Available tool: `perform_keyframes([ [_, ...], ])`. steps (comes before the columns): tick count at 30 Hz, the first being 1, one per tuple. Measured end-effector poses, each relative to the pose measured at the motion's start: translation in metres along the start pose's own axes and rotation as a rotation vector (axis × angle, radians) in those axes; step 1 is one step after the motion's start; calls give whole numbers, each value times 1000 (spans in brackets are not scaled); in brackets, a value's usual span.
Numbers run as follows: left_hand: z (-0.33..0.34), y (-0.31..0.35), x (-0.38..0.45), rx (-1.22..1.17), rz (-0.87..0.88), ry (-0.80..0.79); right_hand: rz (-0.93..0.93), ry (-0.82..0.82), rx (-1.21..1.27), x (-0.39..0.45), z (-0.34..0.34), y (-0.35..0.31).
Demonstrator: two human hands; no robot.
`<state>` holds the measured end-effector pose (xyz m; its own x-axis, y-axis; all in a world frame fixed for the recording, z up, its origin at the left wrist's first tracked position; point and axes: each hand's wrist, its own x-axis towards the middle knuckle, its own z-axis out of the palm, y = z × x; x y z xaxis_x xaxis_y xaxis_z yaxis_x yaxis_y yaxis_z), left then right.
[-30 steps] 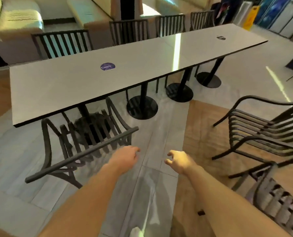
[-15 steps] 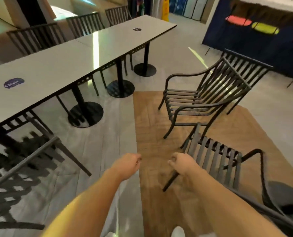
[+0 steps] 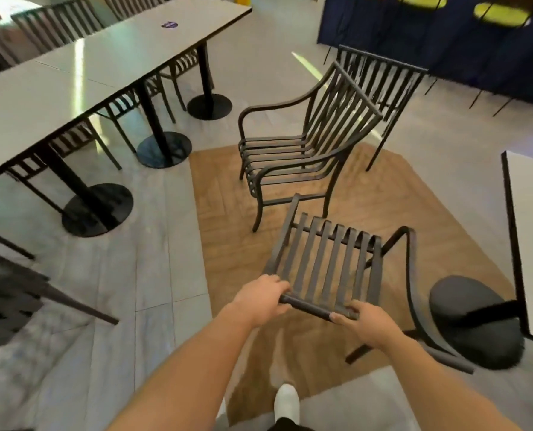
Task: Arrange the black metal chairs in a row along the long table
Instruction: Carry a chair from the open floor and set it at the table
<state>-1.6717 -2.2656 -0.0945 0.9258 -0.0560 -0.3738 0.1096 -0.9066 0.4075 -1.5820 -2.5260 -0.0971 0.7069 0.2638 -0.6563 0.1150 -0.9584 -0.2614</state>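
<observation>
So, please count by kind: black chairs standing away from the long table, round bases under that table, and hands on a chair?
Chairs away from the table: 3
Round bases under it: 3
Hands on a chair: 2
Total: 8

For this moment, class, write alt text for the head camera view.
Both hands, left hand and right hand, grip the top rail of a black metal chair. Another black chair stands beyond it, with the long table to the left.

purple sticker (image 3: 169,24) on table, text unreadable
</observation>
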Motion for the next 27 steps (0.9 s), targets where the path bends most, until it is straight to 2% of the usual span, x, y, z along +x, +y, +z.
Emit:
perform_keyframes([
  [6, 26, 44, 51, 135, 5, -149, 14, -125, -40, 2, -11, 73],
  [12, 50, 59, 80, 342, -74, -265, -1, -68, -202, 8, -7, 82],
  [15, 56, 59, 79, 362, -132, -258, -41, -72, -248, 11, -6, 84],
  [27, 60, 54, 68, 315, -152, -213, -120, -79, -279, 6, -4, 75],
])
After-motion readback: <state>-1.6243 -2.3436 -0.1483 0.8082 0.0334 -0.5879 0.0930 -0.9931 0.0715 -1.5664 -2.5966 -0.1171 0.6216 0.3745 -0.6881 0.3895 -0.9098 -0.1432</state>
